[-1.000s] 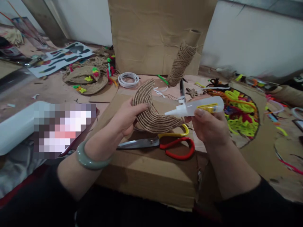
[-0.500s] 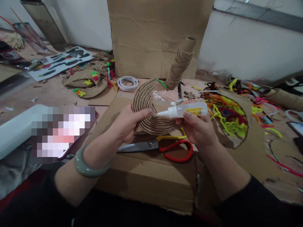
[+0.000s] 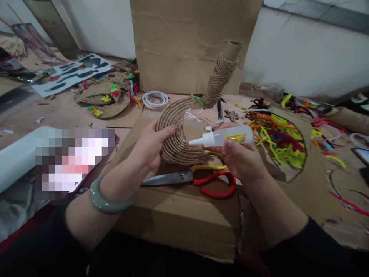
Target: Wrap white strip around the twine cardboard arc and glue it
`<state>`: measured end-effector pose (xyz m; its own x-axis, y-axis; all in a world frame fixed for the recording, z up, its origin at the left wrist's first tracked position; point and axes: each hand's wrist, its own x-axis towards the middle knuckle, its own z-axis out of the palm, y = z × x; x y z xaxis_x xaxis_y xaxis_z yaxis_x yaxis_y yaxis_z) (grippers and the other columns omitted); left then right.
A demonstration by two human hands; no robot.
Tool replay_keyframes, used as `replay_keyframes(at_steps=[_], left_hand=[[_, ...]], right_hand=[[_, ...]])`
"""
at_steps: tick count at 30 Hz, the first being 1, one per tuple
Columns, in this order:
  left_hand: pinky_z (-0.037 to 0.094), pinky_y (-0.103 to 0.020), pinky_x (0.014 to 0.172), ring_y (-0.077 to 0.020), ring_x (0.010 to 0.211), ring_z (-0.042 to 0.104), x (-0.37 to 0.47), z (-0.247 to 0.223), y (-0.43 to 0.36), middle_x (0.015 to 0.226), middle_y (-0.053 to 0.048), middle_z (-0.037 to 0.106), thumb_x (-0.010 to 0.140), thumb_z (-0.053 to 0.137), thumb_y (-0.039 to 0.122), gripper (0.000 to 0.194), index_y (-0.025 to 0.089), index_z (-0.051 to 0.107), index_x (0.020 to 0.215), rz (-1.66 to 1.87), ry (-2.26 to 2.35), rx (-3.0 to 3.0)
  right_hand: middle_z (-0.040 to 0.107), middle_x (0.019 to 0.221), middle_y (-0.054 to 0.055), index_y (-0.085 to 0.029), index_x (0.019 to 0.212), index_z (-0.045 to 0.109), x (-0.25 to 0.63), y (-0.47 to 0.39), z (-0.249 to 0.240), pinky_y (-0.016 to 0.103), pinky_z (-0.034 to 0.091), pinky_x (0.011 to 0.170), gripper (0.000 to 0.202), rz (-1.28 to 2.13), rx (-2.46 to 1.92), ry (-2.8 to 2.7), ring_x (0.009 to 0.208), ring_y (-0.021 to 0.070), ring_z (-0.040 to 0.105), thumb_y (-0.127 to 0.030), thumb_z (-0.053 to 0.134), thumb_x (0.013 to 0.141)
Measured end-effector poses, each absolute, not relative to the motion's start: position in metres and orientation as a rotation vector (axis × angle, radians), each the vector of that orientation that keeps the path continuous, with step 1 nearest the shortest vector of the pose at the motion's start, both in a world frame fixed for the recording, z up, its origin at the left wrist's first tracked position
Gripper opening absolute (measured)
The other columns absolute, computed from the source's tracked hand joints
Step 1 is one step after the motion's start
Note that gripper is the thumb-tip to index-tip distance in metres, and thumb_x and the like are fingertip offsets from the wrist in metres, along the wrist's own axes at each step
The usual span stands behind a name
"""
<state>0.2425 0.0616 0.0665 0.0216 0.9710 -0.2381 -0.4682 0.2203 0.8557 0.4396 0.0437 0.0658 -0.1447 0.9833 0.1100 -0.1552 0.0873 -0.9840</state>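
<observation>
My left hand pinches a crescent-shaped piece covered in rows of jute twine, thumb on its face and fingers behind. My right hand is closed round a clear glue bottle with a yellow label, held on its side. The bottle's white nozzle points left and lies at the inner curve of the crescent; whether it touches cannot be told. Beneath the hands, scissors with one red and one yellow handle lie on a cardboard box.
A twine-wrapped tube leans against an upright cardboard sheet. Colourful pipe cleaners are heaped at right. A white cord coil, decorated twine pieces, a painted paper sheet and a blurred-out phone are to the left.
My left hand has shifted a little left and up along the crescent, which has turned slightly. The glue nozzle has moved slightly left and down with my right hand.
</observation>
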Motion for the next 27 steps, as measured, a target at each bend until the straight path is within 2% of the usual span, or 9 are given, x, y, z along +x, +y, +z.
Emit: replay_keyframes(at_steps=[2, 4, 7, 10, 17, 21, 27], left_hand=[[0.056, -0.03, 0.077, -0.0163, 0.078, 0.069, 0.241, 0.066, 0.064, 0.09, -0.004, 0.073, 0.068, 0.069, 0.01, 0.034, 0.014, 0.062, 0.102, 1.333, 0.98, 0.641], [0.056, -0.029, 0.078, -0.0159, 0.079, 0.069, 0.24, 0.066, 0.066, 0.089, -0.003, 0.072, 0.07, 0.068, 0.011, 0.033, 0.015, 0.062, 0.101, 1.369, 0.992, 0.622], [0.057, -0.03, 0.079, -0.0168, 0.08, 0.069, 0.241, 0.066, 0.065, 0.089, -0.003, 0.073, 0.07, 0.069, 0.012, 0.033, 0.016, 0.062, 0.101, 1.358, 0.963, 0.62], [0.057, -0.033, 0.082, -0.0195, 0.085, 0.07, 0.242, 0.068, 0.062, 0.092, -0.005, 0.074, 0.068, 0.072, 0.015, 0.036, 0.015, 0.063, 0.102, 1.313, 0.887, 0.659], [0.056, -0.038, 0.087, -0.0249, 0.097, 0.069, 0.244, 0.067, 0.059, 0.098, -0.008, 0.074, 0.07, 0.069, 0.017, 0.031, 0.016, 0.067, 0.101, 1.174, 0.794, 0.779], [0.057, -0.036, 0.083, -0.0241, 0.093, 0.07, 0.243, 0.065, 0.058, 0.095, -0.007, 0.074, 0.068, 0.071, 0.014, 0.034, 0.017, 0.068, 0.102, 1.111, 0.831, 0.755], [0.057, -0.036, 0.078, -0.0224, 0.08, 0.07, 0.245, 0.067, 0.054, 0.088, -0.009, 0.073, 0.063, 0.075, 0.012, 0.037, 0.012, 0.068, 0.099, 0.994, 0.898, 0.726]], right_hand=[[0.068, 0.109, 0.003, -0.025, 0.09, 0.061, 0.437, 0.044, 0.067, 0.038, 0.06, 0.072, 0.041, 1.419, -0.924, -1.231, 0.085, 0.0191, 0.068, -0.049, 0.08, 0.062], [0.068, 0.112, 0.005, -0.024, 0.09, 0.061, 0.435, 0.044, 0.067, 0.037, 0.061, 0.069, 0.04, 1.519, -0.943, -1.23, 0.084, 0.0188, 0.068, -0.045, 0.08, 0.063], [0.07, 0.097, 0.003, -0.023, 0.091, 0.061, 0.433, 0.042, 0.065, 0.033, 0.061, 0.065, 0.038, 1.581, -0.946, -1.199, 0.08, 0.0174, 0.069, -0.041, 0.081, 0.064], [0.07, 0.088, 0.0, -0.024, 0.094, 0.059, 0.432, 0.042, 0.063, 0.034, 0.061, 0.069, 0.039, 1.558, -0.914, -1.19, 0.081, 0.0171, 0.069, -0.04, 0.08, 0.065], [0.07, 0.087, 0.001, -0.026, 0.092, 0.057, 0.432, 0.048, 0.065, 0.036, 0.059, 0.067, 0.046, 1.424, -0.965, -1.263, 0.079, 0.0202, 0.068, -0.053, 0.078, 0.061], [0.069, 0.089, 0.002, -0.026, 0.087, 0.059, 0.437, 0.045, 0.072, 0.036, 0.057, 0.069, 0.047, 1.212, -0.995, -1.301, 0.076, 0.0201, 0.066, -0.058, 0.078, 0.059], [0.066, 0.083, 0.001, -0.027, 0.092, 0.058, 0.441, 0.044, 0.071, 0.035, 0.055, 0.068, 0.046, 0.915, -1.087, -1.455, 0.075, 0.0193, 0.064, -0.058, 0.077, 0.063]])
